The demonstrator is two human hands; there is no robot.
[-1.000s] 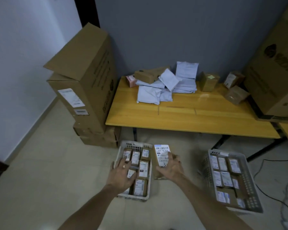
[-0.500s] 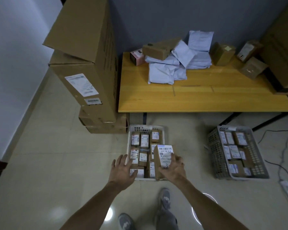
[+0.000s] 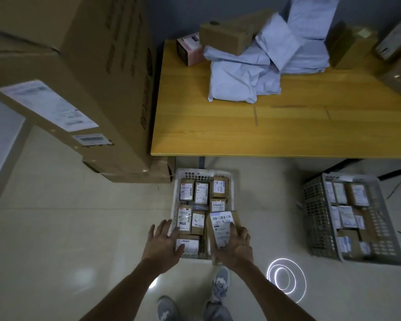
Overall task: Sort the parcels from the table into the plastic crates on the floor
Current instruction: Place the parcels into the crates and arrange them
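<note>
Head view: the right hand [image 3: 235, 247] grips a labelled brown parcel [image 3: 220, 227] over the near-right corner of the white crate [image 3: 174, 205]. The left hand [image 3: 163, 244] hovers, fingers spread, above its near-left corner, holding nothing. This crate and the grey crate [image 3: 315, 216] look nearly full, yet grey mailers [image 3: 252, 72] and brown boxes [image 3: 227, 37] lie along the table's [image 3: 264, 130] far edge. I judge the sorting well underway but unfinished. Labels show barcodes; 1 handwritten label [image 3: 183, 222] reads roughly "T936".

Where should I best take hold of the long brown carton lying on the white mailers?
Probably grip the brown carton across its narrow width, mid-length, from above: it lies topmost on the white mailers, long sides exposed.
</note>
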